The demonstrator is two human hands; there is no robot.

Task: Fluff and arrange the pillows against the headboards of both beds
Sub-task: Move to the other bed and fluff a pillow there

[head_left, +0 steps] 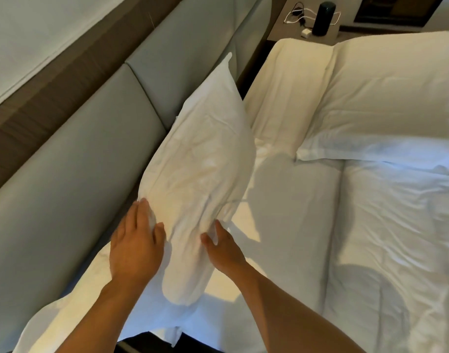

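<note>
1. Bed [282, 200], white sheet, crumpled duvet [396, 225] to the right; grey padded headboard [78, 161] along the left.
2. Far pillows [371, 103], two, lying flat at the head end, near the nightstand [276, 21].
3. Near pillow [200, 159], white, held upright on its long edge, leaning toward the headboard, lower end on the sheet.
4. Left hand [134, 250], fingers spread flat against the pillow's headboard side, pressing rather than pinching.
5. Right hand [223, 248], grip narrow, thumb and fingers gathering cover fabric on the opposite side.
6. Black cylinder [326, 19] and charger cables on the nightstand.
7. Step judged: fluffing and squaring this pillow. Next likely called for: pressing the filling even, then seating it against the headboard.
</note>
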